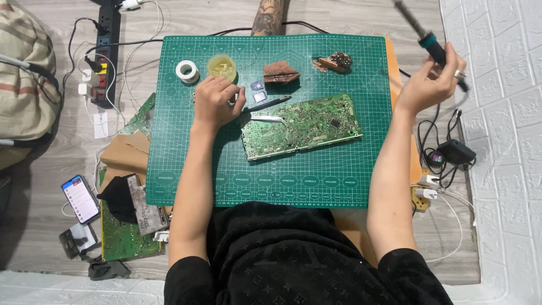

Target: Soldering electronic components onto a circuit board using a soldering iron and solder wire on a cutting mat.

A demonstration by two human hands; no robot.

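Left hand [217,103] is curled closed on the green cutting mat [186,169], pinching metal tweezers [269,118] whose tips reach onto the near edge of the green circuit board [301,125]; a black pen-like tool [270,104] lies just beside. Right hand [429,85], raised off the mat's right edge, grips a soldering iron [422,34], tip apparently angled up-left.

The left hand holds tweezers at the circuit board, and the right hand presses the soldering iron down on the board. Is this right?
Not quite. In the head view the right hand holds the soldering iron raised in the air, away from the circuit board. The left hand does hold the tweezers.
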